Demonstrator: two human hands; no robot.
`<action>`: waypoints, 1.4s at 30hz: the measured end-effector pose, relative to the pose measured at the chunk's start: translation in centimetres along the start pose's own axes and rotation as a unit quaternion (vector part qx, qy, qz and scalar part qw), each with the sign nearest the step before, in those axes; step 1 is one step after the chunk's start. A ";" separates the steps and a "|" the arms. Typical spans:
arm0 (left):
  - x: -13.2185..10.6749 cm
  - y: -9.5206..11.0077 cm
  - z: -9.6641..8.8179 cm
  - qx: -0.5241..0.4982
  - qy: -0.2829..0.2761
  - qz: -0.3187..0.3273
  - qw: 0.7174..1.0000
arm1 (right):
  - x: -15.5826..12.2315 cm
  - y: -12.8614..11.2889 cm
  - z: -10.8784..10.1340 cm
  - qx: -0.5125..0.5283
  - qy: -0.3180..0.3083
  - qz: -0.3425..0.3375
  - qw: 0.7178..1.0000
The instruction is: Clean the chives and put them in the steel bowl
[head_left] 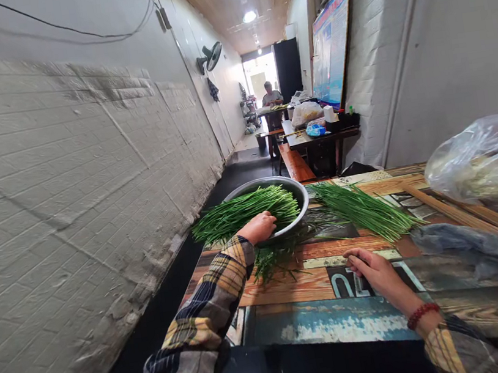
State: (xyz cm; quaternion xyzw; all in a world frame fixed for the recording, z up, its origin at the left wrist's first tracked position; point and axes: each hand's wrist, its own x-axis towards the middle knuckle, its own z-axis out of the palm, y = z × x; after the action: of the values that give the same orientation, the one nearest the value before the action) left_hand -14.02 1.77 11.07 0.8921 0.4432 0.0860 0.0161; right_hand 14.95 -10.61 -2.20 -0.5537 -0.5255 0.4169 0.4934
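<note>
A round metal basin at the middle holds a thick heap of garlic chives, their leaves hanging over its left rim. My left hand reaches over the near rim, its fingers curled onto the chives in the basin. Lower right, my right hand hovers over or rests on the table with fingers bent together; whatever is between them is too small to make out. Beyond it lies a loose bundle of chives on the tabletop. Trimmed green scraps are scattered in front of the basin.
The patchwork wooden table carries a clear plastic bag, wooden sticks and a crumpled grey bag at right. A white brick wall runs along the left. Farther back, a person is at another table.
</note>
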 end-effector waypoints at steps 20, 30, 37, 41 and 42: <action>4.9 18.2 10.5 -0.660 0.034 -0.083 0.746 | 5.7 -2.3 -7.0 -0.256 0.190 -0.137 0.938; 4.6 16.2 12.1 -0.621 0.106 -0.140 0.764 | 12.2 0.5 -11.2 -0.542 0.145 -0.060 0.825; 4.5 16.5 11.9 -0.646 0.076 -0.180 0.738 | 11.5 1.0 -11.2 -0.529 0.044 -0.127 0.838; 4.5 16.5 11.5 -0.640 0.065 -0.190 0.741 | 10.6 -1.7 -10.2 -0.505 0.022 -0.196 0.840; 4.5 16.5 11.5 -0.638 0.067 -0.191 0.743 | 10.4 -2.4 -10.1 -0.507 0.036 -0.205 0.837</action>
State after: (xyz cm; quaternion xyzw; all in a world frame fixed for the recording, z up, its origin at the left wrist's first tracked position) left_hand 3.53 -4.10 2.13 0.5621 0.4464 0.4033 0.5675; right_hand 25.43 -1.51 2.46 -0.6207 -0.7467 -0.0384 0.2359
